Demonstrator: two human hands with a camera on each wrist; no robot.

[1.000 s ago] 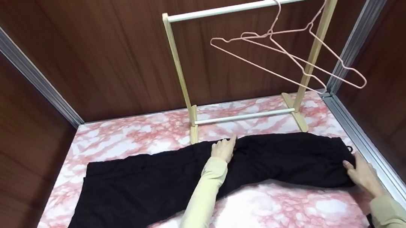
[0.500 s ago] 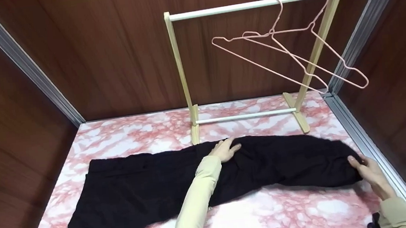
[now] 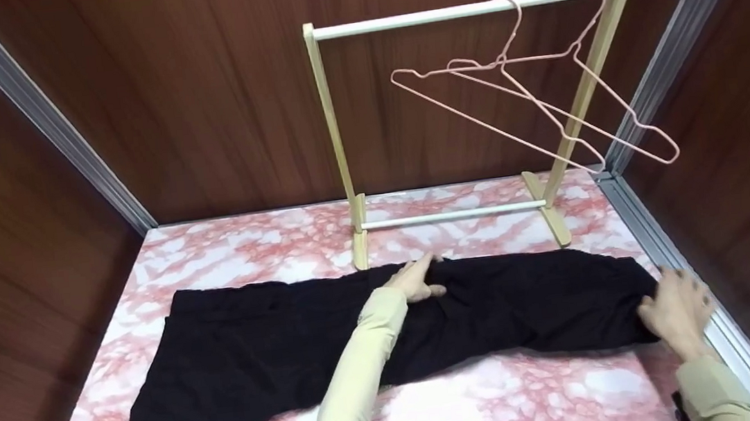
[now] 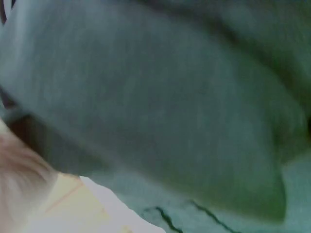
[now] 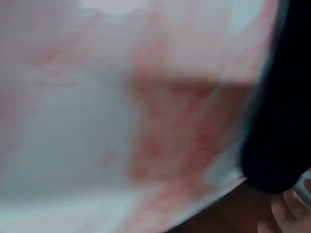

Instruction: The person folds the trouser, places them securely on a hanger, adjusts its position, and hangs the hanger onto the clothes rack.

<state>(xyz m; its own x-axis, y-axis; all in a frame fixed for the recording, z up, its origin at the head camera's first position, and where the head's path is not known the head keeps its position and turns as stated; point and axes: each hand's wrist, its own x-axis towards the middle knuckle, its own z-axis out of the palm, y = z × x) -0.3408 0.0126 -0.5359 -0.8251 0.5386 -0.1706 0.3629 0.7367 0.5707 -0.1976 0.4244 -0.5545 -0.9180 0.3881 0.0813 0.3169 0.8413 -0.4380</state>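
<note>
Black trousers (image 3: pixel 271 354), folded lengthwise, lie across the table, the wider end to the left. My left hand (image 3: pixel 415 281) rests on their upper edge near the middle, thumb spread from the fingers. In the left wrist view, blurred cloth (image 4: pixel 160 107) fills most of the picture, with part of the hand (image 4: pixel 24 189) at lower left. At the right-hand end, my right hand (image 3: pixel 678 307) has its thumb right at the leg hem and its fingers loosely spread. In the right wrist view, those fingers (image 5: pixel 290 208) show beside the dark trouser end (image 5: pixel 279 141), not gripping it.
A clothes rack (image 3: pixel 411 21) of pale wood with white bars stands behind the trousers. Two pink hangers (image 3: pixel 476 116) hang at its right side. The table (image 3: pixel 212 255) has a pink marbled top. Brown panels and a metal rail (image 3: pixel 641 224) border it.
My right hand pulled the trouser end rightward, then let go and turned over beside it. The left end slid slightly right. My left hand stayed near the middle, its fingers shifting.
</note>
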